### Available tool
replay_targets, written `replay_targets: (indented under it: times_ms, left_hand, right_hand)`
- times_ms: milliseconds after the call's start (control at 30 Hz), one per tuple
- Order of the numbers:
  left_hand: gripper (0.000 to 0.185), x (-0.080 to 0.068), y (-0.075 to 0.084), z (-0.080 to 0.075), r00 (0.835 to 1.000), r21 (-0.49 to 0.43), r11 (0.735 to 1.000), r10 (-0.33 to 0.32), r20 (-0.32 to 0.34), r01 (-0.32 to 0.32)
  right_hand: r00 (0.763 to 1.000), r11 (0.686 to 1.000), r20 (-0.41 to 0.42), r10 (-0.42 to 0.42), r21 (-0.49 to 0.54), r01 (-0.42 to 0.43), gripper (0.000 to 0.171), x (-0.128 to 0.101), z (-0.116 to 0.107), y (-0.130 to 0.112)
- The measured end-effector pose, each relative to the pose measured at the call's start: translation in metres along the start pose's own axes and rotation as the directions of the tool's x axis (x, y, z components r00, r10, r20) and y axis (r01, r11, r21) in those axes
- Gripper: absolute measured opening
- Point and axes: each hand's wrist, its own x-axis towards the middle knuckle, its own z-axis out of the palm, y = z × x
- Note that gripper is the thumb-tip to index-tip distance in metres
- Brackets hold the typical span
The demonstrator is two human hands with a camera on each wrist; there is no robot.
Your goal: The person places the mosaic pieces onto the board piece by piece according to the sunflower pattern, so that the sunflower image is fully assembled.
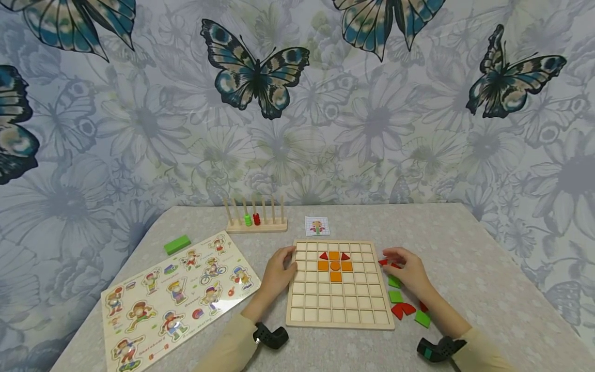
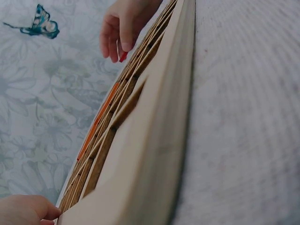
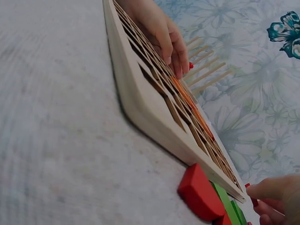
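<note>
A wooden grid board lies flat on the table. Orange squares, an orange disc and two red triangles sit in cells of its upper half. My left hand holds the board's left edge, thumb and fingertips at the rim; in the left wrist view, part of this hand shows at the board's corner. Beyond the right edge, my right hand pinches a small red piece between thumb and fingers. Its exact shape is mostly covered by the fingers.
Red pieces and green squares lie right of the board, partly under my right forearm. A small pattern card and a peg abacus stand behind. On the left are a picture puzzle board and a green block.
</note>
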Motion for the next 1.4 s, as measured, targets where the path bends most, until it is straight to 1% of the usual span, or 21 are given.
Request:
replay_targets:
  times_ms: [100,200,367,433,533,667,767,900,1033,1200,1400]
  left_hand:
    - [0.041,0.000,0.001,0.000,1.000,-0.005,1.000,0.001,0.000,-0.001]
    - [0.041,0.000,0.001,0.000,1.000,-0.010,1.000,-0.001,0.003,0.001]
    - [0.041,0.000,0.000,0.000,1.000,0.001,1.000,0.003,0.001,-0.003]
    - [0.041,0.000,0.000,0.000,1.000,0.002,1.000,0.003,0.000,-0.003]
    - [0.041,0.000,0.000,0.000,1.000,-0.002,1.000,0.000,0.002,0.000]
    - [0.041,0.000,0.000,0.000,1.000,-0.002,1.000,0.004,0.001,-0.004]
    - [0.041,0.000,0.000,0.000,1.000,0.002,1.000,0.013,-0.002,-0.013]
    - [0.041,0.000,0.000,0.000,1.000,0.000,1.000,0.021,-0.004,-0.021]
    - [0.041,0.001,0.000,0.000,1.000,0.004,1.000,0.023,-0.003,-0.023]
    - [0.041,0.001,0.000,0.000,1.000,-0.003,1.000,0.011,-0.003,-0.011]
    - [0.041,0.000,0.001,0.000,1.000,-0.003,1.000,0.007,-0.002,-0.007]
  right_hand:
    - [1.000,1.000,0.002,-0.003,0.021,0.003,0.036,0.000,0.001,-0.004]
    - [1.000,0.998,0.020,0.006,0.068,-0.008,0.036,-0.001,0.003,-0.009]
    - [0.996,0.989,0.075,0.037,0.143,-0.047,0.037,-0.004,0.012,-0.018]
    - [0.995,0.989,0.090,0.038,0.141,-0.050,0.036,-0.005,0.016,-0.022]
    - [0.995,0.991,0.102,0.013,0.130,-0.026,0.036,-0.007,0.023,-0.028]
    - [0.992,0.986,0.124,-0.004,0.164,-0.016,0.035,-0.008,0.031,-0.034]
    - [0.992,0.985,0.125,-0.016,0.172,-0.006,0.032,-0.009,0.038,-0.037]
    - [0.992,0.988,0.114,-0.046,0.150,0.029,0.029,-0.008,0.046,-0.041]
    - [0.990,0.988,0.133,-0.039,0.151,0.018,0.029,-0.008,0.052,-0.045]
    - [0.988,0.988,0.152,-0.032,0.156,0.008,0.030,-0.009,0.059,-0.047]
    - [0.990,0.987,0.136,-0.046,0.162,0.023,0.032,-0.008,0.063,-0.047]
